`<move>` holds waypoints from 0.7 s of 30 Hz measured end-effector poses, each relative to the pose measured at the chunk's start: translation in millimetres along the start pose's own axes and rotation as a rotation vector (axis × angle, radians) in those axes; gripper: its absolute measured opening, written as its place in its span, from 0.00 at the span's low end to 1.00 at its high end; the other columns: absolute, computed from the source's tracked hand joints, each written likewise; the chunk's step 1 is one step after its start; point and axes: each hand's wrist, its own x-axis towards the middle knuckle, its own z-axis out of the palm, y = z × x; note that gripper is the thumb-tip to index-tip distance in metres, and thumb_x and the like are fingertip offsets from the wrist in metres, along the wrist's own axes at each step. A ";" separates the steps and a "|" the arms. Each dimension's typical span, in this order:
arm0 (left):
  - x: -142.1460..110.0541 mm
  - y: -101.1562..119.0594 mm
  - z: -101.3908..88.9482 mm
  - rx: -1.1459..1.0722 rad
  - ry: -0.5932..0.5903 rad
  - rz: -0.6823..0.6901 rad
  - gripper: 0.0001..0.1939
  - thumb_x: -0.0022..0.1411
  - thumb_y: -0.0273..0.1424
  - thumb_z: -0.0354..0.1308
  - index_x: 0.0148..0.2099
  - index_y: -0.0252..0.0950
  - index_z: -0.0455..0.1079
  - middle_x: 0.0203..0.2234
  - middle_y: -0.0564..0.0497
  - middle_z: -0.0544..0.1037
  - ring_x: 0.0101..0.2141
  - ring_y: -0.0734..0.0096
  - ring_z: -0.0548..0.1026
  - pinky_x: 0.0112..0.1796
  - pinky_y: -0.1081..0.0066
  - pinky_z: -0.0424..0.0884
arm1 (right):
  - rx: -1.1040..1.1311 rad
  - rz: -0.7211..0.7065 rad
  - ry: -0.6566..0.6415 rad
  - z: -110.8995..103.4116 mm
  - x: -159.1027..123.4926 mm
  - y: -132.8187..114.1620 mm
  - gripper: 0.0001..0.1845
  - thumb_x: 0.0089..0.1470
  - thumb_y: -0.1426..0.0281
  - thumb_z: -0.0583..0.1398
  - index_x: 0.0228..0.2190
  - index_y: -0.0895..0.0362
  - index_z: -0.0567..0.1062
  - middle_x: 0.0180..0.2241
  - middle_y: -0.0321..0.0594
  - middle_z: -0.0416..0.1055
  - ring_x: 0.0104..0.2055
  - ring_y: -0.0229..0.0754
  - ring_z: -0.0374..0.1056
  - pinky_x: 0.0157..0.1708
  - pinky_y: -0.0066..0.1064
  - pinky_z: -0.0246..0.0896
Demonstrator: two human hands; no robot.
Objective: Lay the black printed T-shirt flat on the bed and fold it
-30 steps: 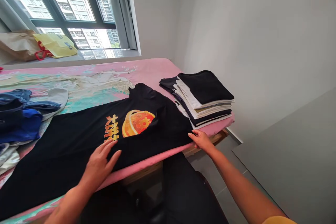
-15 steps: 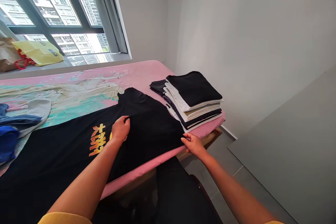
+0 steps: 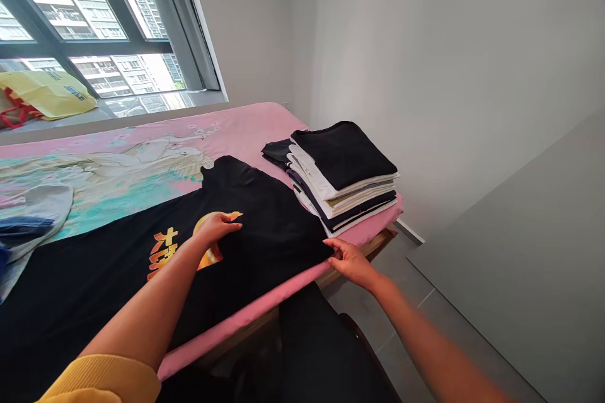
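A black T-shirt with an orange-yellow print lies spread across the bed, its collar end toward the folded stack. Over the print rests my left hand, its fingers stretched out and apart, holding no cloth; part of the print is hidden beneath it. At the near right corner of the shirt, by the bed edge, my right hand pinches the black fabric between thumb and fingers. Just beyond that hand stands a stack of folded clothes, black on top with white and dark layers below.
The bed has a pink patterned sheet and a wooden frame. Grey and blue garments lie at the left. A yellow bag sits on the window sill. A grey panel and tiled floor are at the right.
My left hand has let go of the shirt cloth and opened, and more of the print shows. My right hand stays at the shirt's corner. The view has shifted slightly right.
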 end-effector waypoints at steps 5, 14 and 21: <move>21.2 16.2 -25.6 0.125 0.172 0.137 0.20 0.50 0.41 0.58 0.45 0.39 0.73 0.29 0.51 0.77 0.33 0.63 0.75 0.33 0.70 0.68 | 0.069 -0.012 0.057 -0.7 11.2 -1.4 0.21 0.46 0.72 0.57 0.44 0.56 0.72 0.39 0.38 0.71 0.41 0.40 0.67 0.42 0.33 0.63; 43.9 -22.8 -1.4 0.234 0.147 0.091 0.21 0.55 0.43 0.52 0.47 0.39 0.72 0.38 0.47 0.77 0.41 0.57 0.74 0.38 0.67 0.67 | -0.039 -0.015 0.149 -1.8 16.7 -1.6 0.20 0.47 0.69 0.58 0.45 0.55 0.72 0.42 0.39 0.73 0.43 0.40 0.68 0.47 0.35 0.62; 19.3 -20.5 7.7 0.134 0.386 0.203 0.23 0.57 0.42 0.51 0.49 0.33 0.70 0.41 0.42 0.75 0.47 0.55 0.71 0.46 0.61 0.66 | -0.212 0.026 0.210 1.1 22.3 -4.7 0.15 0.50 0.67 0.56 0.40 0.55 0.75 0.36 0.38 0.75 0.39 0.41 0.70 0.43 0.33 0.63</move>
